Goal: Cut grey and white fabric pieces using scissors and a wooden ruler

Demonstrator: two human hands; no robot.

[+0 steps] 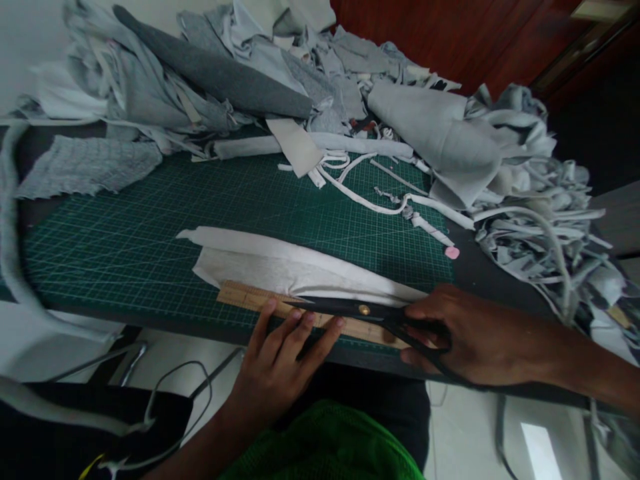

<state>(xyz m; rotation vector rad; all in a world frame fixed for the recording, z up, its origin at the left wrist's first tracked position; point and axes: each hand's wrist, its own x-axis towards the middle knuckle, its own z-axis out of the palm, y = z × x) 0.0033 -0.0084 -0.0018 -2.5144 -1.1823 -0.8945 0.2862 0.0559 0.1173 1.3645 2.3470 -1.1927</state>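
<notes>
A pale strip of fabric (280,260) lies along the front of the green cutting mat (225,203), its upper edge whiter than the rest. Against its near edge rests a wooden ruler (240,293). My left hand (285,357) presses on the ruler with fingertips spread. In my right hand (480,340) are black scissors (365,309), fingers through the handles. The blades point left, lying over the ruler and along the fabric's lower edge. My right hand covers the right end of the strip and part of the ruler.
Grey fabric scraps (220,73) pile along the back, and a tangle of strips (555,247) lies at the right. White cords (360,197) and a pink bit (452,253) are on the mat. A fabric tube (10,220) hangs over the left edge.
</notes>
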